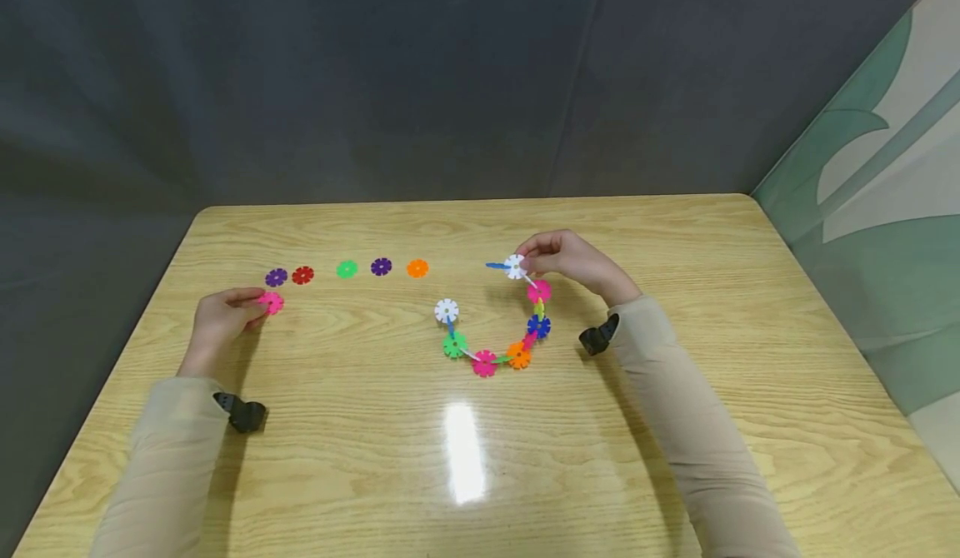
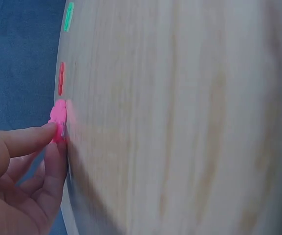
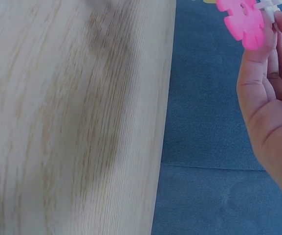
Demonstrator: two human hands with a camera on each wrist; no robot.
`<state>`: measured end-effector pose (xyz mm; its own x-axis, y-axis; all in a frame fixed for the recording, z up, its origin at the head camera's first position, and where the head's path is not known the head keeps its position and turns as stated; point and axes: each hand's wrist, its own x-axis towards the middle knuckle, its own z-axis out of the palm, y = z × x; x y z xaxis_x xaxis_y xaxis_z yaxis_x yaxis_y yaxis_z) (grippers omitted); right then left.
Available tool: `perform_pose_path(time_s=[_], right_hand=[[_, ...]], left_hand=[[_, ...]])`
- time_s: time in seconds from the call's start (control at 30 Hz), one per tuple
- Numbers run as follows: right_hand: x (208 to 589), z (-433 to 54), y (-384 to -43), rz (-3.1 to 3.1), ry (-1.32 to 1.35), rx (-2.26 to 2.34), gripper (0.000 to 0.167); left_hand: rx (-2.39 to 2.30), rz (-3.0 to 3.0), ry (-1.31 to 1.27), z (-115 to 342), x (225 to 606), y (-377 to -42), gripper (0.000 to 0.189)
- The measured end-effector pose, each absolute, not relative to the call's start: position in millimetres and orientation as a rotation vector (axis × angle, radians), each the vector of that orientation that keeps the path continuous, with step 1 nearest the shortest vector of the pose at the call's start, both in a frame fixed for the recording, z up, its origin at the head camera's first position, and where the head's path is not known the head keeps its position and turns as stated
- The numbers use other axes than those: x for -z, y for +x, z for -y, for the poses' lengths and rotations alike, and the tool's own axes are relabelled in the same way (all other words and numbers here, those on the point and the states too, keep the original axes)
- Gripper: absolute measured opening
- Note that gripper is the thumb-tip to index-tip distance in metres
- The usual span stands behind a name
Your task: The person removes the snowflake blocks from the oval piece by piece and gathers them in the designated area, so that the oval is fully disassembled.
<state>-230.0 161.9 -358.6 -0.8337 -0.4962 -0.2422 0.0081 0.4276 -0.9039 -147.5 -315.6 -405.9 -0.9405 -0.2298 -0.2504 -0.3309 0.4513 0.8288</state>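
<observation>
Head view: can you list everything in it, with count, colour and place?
Purple discs: two, purple, first and fourth from left in the loose row
Red disc: one, red, second
Green disc: one, green, third
Orange disc: one, orange, fifth
Pink disc: one, pink, in the left hand
Linked chain: one, multicoloured, curved near the table's middle
Table: one, pale wood, beneath
Backdrop: one, dark, behind
Patterned panel: one, green and whitish, right
Wrist cameras: two, black, at the cuffs
Sleeves: two, beige, left and right
Left hand: one, pinching the pink disc
Right hand: one, pinching a white chain disc
</observation>
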Motion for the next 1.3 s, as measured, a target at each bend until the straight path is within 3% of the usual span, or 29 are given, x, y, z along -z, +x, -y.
perform_pose_path(time_s=[0.47, 1.3], right_hand=[[355.4, -157.3, -227.5, -2.201, -0.419, 1.397, 0.025], [357.0, -145.4, -228.9, -2.178, -0.470, 1.368, 0.030]], left_hand=[[-1.479, -2.762, -0.617, 295.7, 401.2, -149.6, 0.038], [-1.740, -2.384, 0.141, 107.0, 374.9, -168.3, 0.042]])
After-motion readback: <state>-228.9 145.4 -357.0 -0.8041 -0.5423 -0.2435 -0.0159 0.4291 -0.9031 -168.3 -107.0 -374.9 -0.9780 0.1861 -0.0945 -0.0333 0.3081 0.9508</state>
